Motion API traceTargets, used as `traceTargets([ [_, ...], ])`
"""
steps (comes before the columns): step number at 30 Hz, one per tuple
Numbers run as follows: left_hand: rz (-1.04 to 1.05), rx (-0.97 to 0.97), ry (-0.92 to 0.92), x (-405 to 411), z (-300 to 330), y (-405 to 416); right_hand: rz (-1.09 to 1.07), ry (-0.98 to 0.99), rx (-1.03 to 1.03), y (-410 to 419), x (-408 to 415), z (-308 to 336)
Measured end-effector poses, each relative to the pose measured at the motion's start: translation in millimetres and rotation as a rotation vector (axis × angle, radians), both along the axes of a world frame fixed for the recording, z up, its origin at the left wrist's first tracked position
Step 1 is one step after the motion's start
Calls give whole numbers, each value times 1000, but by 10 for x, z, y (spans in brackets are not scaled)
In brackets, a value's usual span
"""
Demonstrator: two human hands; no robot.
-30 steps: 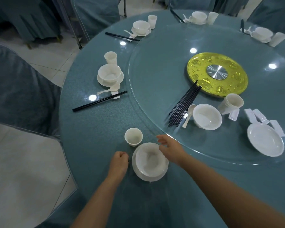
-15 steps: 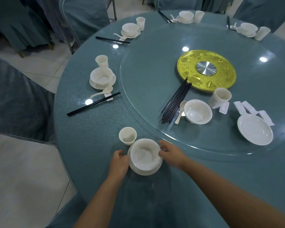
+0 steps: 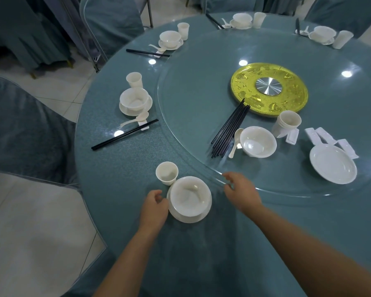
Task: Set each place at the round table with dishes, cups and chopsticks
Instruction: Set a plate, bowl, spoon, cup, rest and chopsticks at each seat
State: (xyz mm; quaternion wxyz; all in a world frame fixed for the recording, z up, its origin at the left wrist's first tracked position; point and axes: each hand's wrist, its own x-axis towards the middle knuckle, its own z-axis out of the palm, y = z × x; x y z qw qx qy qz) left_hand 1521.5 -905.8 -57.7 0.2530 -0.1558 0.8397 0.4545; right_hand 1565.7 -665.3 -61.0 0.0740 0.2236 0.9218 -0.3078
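Both hands flank the bowl point(image 3: 190, 199): left hand point(image 3: 153, 207) curled touching its saucer point(image 3: 181, 218), right hand point(image 3: 241, 192) loosely open.

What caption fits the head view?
Left hand touches the plate under the bowl; right hand hovers nearby.

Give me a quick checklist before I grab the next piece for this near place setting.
1. Bowl sits on its plate: ok.
2. Cup upright beside the bowl: ok.
3. Spoon, rest and chopsticks at this place: not ok, none laid.
4. Spare chopsticks on the glass turntable: ok.
5. Right hand free: ok, holds nothing.
6. Left hand clear of the plate: not ok, fingers curled at its rim.
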Motion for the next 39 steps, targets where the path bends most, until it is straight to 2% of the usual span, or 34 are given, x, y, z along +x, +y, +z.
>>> traceTargets([
  [5, -86, 3, 146, 75, 113, 68, -55, 13, 218, 455, 334, -85],
  [10, -185, 15, 185, 93, 209, 253, 5, -303, 315, 764, 620, -163],
  [12, -205, 5, 194, 83, 245, 335, 67, -364, 339, 766, 658, -182],
  [23, -346, -32, 242, -16, 360, 856, 69, -335, 197, 707, 630, -126],
  [27, -400, -54, 240, -69, 343, 1065, 68, -227, 87, 787, 614, -57],
  [31, -490, -62, 231, -137, 248, 1320, 41, -82, 141, 957, 566, 61],
  [35, -674, -175, 282, -204, 187, 1586, 7, -45, 215, 1233, 406, 164],
  [39, -996, -482, 377, -280, 50, 1739, 16, -92, 315, 1509, 136, 217],
])
